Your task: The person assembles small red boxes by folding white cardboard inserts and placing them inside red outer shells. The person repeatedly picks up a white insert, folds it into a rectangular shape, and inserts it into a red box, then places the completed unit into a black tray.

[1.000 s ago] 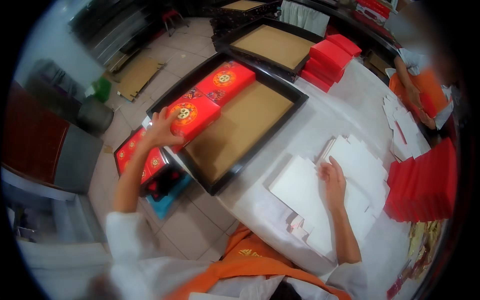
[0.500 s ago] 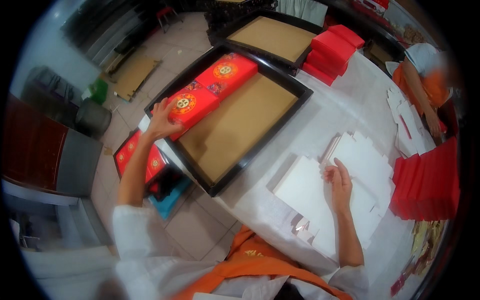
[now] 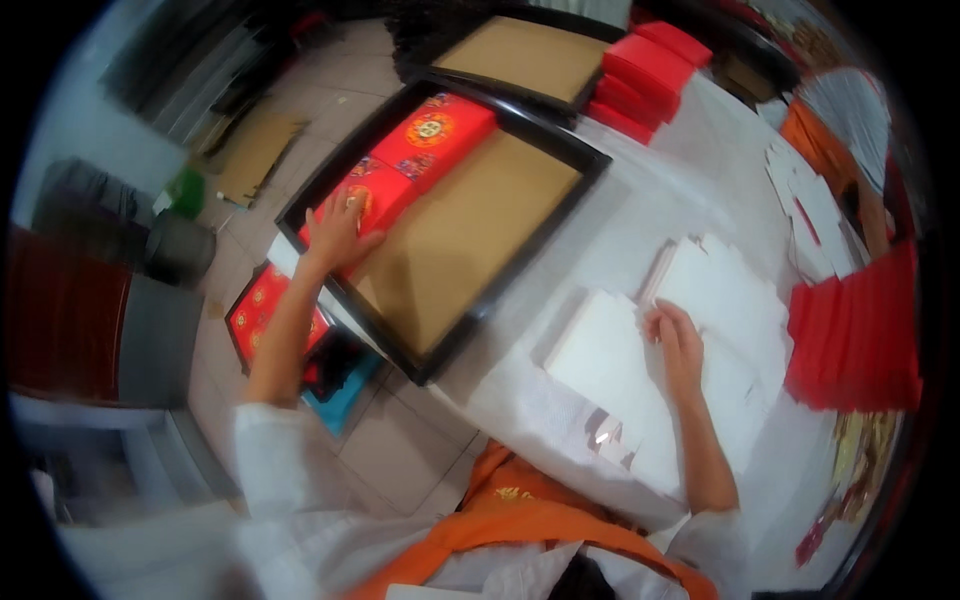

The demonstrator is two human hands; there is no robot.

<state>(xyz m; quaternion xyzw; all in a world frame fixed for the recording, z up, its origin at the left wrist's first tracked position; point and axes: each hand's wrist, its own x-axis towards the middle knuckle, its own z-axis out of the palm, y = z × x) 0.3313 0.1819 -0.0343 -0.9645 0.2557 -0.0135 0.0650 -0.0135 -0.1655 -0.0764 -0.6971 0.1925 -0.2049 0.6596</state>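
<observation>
My left hand [image 3: 338, 235] rests flat on a red box with a round gold design [image 3: 362, 193], fingers spread. That box lies in a black-rimmed tray [image 3: 470, 338] with a brown base, along its left side. A second red box [image 3: 440, 128] of the same pattern adjoins it farther back. My right hand [image 3: 677, 335] is above white flat cardboard pieces [image 3: 605, 350] on the table. Its fingers are bent together near the edge between two stacks; whether they pinch a piece is hidden.
Another black tray [image 3: 525, 52] stands behind. Red boxes [image 3: 650, 75] are piled at the far right, and a red stack [image 3: 850, 340] stands at the right. Below the table's left edge sits a tray of red boxes [image 3: 262, 310]. A co-worker's arm [image 3: 872, 215] shows at right.
My left hand has gone from gripping the near box's end to lying flat on its top. My right hand's fingers have bent in toward the left. The view has shifted slightly.
</observation>
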